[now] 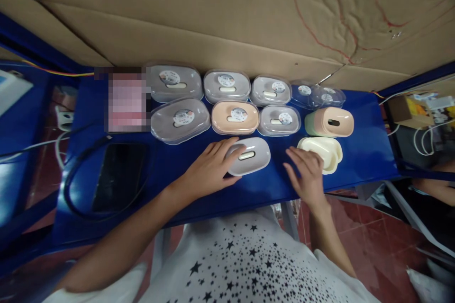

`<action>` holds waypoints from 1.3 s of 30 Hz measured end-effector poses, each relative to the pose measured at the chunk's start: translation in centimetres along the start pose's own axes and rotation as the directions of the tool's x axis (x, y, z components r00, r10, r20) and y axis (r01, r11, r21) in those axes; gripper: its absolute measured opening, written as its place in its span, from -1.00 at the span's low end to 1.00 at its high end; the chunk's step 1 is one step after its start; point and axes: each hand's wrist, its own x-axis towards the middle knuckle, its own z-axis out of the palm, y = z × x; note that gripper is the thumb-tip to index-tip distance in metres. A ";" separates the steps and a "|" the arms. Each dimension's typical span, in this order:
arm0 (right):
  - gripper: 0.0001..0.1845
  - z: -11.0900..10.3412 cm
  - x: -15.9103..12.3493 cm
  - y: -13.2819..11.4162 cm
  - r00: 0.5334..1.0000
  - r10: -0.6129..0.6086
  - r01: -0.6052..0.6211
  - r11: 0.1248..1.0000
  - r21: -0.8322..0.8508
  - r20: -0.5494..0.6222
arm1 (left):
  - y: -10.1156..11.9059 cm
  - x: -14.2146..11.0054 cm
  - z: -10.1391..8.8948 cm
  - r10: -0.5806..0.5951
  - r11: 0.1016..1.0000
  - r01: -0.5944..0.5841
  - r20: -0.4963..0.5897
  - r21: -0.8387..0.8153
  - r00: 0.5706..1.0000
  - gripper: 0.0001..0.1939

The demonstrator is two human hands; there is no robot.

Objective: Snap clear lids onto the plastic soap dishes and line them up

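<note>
A pale grey oval soap dish (pixel 261 163) with a cream slot piece lies in front of me on the blue table. My left hand (pixel 209 170) grips its left end, fingers over the far rim and thumb at the near side. To the right, my right hand (pixel 307 173) is open, its fingers stretched out over the left part of several cream oval dishes (pixel 332 151). Whether those fingertips touch the cream dishes, I cannot tell. Just behind them, peach and green dishes (pixel 344 120) lie nested on their side.
Two rows of lidded dishes with round labels, one of them peach (pixel 220 123), line the back. Clear lids (pixel 302 97) lie at the back right. A black phone (pixel 119 175) and looped cable are at the left. A cardboard wall (pixel 177 19) rises behind.
</note>
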 end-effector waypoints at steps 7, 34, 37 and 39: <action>-0.56 -3.7 -0.6 5.6 0.997 0.067 -0.071 0.983 -0.170 -0.031 | 0.0 0.2 0.4 -0.002 1.000 0.002 -0.017 -0.017 1.000 -0.32; -0.07 -6.8 8.1 4.6 0.950 -0.179 0.129 0.972 0.198 0.256 | -0.7 0.1 0.4 -0.117 0.909 0.095 -0.031 -0.406 0.993 0.00; -0.05 -2.7 5.8 0.7 0.883 -0.295 0.208 0.943 0.259 0.366 | -0.8 0.1 0.8 -0.106 0.907 0.075 -0.051 -0.414 0.993 0.07; -0.07 -0.4 5.6 -0.7 0.872 -0.337 0.248 0.929 0.273 0.354 | -0.9 0.1 0.9 -0.093 0.910 0.062 -0.057 -0.410 0.994 0.07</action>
